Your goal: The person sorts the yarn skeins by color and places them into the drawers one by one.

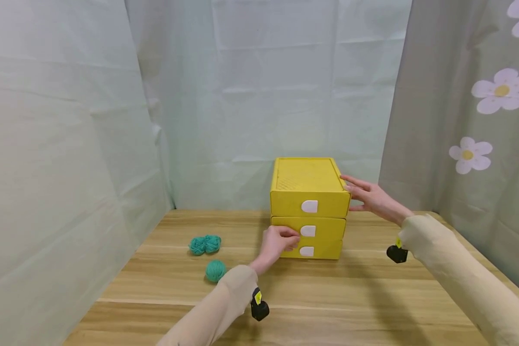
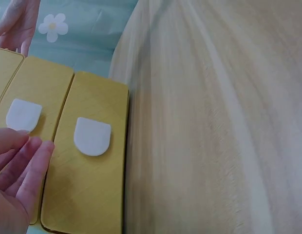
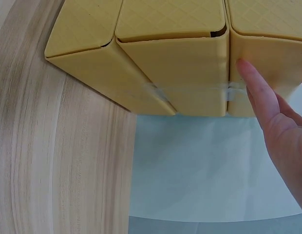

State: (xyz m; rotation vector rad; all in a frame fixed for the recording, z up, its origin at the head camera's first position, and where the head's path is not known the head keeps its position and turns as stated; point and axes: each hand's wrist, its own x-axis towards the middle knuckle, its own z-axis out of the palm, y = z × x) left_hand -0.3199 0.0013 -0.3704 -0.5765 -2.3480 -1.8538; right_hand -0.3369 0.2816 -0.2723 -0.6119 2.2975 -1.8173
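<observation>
A yellow plastic three-drawer cabinet [image 1: 309,192] stands far right on a wood-grain table [image 1: 328,298], a spread, empty right hand [image 1: 374,199] touching its side, ideally bracing; the half-curled left hand [image 1: 277,242], grip unclear, should draw the middle white rounded tab [image 1: 308,231] squarely.

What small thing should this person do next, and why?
I'd probably pinch the middle white tab and pull gently: the left hand is right at its edge, while the right hand touches the side of the yellow drawer unit, which might help steady it.
</observation>
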